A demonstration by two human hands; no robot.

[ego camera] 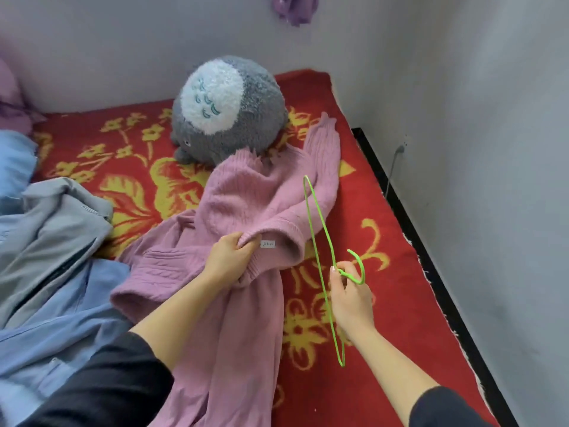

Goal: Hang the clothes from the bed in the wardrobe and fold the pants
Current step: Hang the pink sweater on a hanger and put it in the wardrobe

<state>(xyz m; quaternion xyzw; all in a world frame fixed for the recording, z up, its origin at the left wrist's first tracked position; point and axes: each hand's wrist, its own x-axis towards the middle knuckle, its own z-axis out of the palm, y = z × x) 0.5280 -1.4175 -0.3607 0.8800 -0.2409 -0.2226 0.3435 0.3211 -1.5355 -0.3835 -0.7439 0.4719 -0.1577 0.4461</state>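
a: where is the pink sweater (243,204)?
b: spread on the bed (400,229), on its red blanket with yellow flowers; its far edge touches the grey plush toy (228,109), and 1 sleeve runs up past the toy's right side; the near part trails down toward the camera between the 2 forearms.
a: and the left grip (232,251)?
b: clenched on the sweater; the fingers are curled into a bunch of knit at the ribbed opening, just beside a small white label (267,243).
a: the right grip (351,294)?
b: grasping the green hanger (326,234); thumb and fingers pinch the thin wire at the base of the hook, and the hook curls out to the right of the fingers.
a: how does the hanger sit?
b: seen nearly edge-on, so it reads as a long narrow loop; the far tip lies in front of the sweater's sleeve, the near tip in front of the right wrist; whether it touches the knit i cannot tell.
a: other clothes?
b: 2 more at the left of the bed; a grey jacket (61,217) with a dark zip lies on a light blue garment (61,303), and the blue one touches the sweater's left sleeve.
a: anything past the bed?
b: grey walls (477,118) on 2 sides; a plug (400,147) sits in the right wall with its cable dropping behind the bed's black edge; something purple (292,7) hangs at the top, too blurred to name; both forearms come out of black sleeves.
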